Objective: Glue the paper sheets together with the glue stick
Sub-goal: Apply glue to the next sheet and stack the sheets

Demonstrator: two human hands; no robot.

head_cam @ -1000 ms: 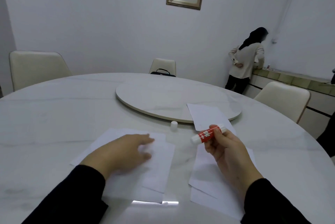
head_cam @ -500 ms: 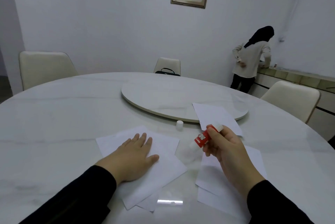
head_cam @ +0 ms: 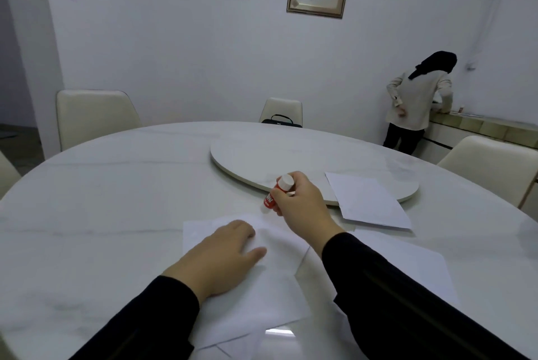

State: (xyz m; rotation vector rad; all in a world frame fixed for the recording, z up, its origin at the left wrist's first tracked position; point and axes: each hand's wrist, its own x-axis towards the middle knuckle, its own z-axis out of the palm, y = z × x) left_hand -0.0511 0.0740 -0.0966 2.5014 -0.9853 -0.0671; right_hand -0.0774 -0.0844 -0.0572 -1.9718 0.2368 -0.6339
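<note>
A white paper sheet lies in front of me on the round marble table, with another sheet's edge showing under it. My left hand rests flat on that sheet, fingers spread. My right hand grips a red and white glue stick, tilted, its lower tip at the sheet's far edge. More white sheets lie under my right forearm. One further sheet lies partly on the turntable.
A round turntable sits at the table's middle. Cream chairs stand around, one with a black bag. A person stands at a counter at the far right, back turned.
My right hand has carried the glue stick left and tipped it down to the top sheet's far edge. The view has shifted left. The small white cap near the turntable is hidden now.
</note>
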